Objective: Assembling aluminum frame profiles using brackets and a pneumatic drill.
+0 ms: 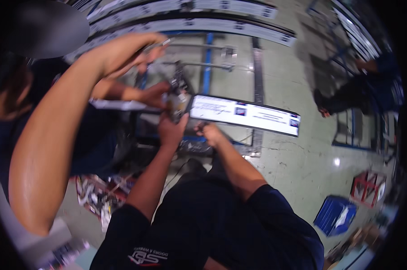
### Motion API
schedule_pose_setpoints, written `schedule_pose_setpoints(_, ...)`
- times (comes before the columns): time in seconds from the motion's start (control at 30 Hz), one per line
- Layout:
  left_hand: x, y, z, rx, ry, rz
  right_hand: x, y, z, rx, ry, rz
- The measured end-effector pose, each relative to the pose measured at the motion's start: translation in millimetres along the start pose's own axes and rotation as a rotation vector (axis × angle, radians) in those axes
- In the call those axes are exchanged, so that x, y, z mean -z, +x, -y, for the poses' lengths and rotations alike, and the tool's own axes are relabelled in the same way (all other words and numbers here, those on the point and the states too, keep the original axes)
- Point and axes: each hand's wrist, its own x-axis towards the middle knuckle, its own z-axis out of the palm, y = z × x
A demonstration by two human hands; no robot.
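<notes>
A long dark-edged profile covered with printed white film (pixel 266 118) lies across the middle, stretching away to the right. At its left end is my left hand (pixel 171 129), closed, with the thumb along the corner; its other fingers are blurred. My right hand (pixel 209 132) is closed just below the profile's near edge, and what its curled fingers hold is hidden. Beside my left hand, a co-worker's hand (pixel 156 94) touches a blurred metal fitting (pixel 178 87). Another co-worker's hand (pixel 151 53) reaches over from the left, by a thin metal rod (pixel 196 45).
Film-covered profiles (pixel 190 22) lie along the back. A blue frame bar (pixel 207 63) and dark rails (pixel 258 67) support the work. Another person (pixel 374 85) is at the far right. A blue crate (pixel 335 215) and red metal stand (pixel 368 189) are lower right; assorted parts (pixel 100 193) lie lower left.
</notes>
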Motion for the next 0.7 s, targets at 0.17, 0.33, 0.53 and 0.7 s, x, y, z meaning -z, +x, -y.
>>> schedule_pose_setpoints(0.17, 15, -8, -2, 0.06, 0.144, 0.004, -12, -32, 23, -0.122, 0.068, 0.119)
schedule_pose_setpoints(0.33, 22, 1, -27, 0.013, 0.287, -0.038, 0, -36, 20, -0.142, 0.086, 0.145)
schedule_pose_setpoints(0.53, 19, 17, -27, -0.031, 0.287, -0.045, 13, -33, 23, -0.162, 0.041, 0.121)
schedule_pose_setpoints(0.7, 13, -16, 6, -0.011, 0.263, -0.001, 35, -47, 29, -0.113, -0.25, 0.086)
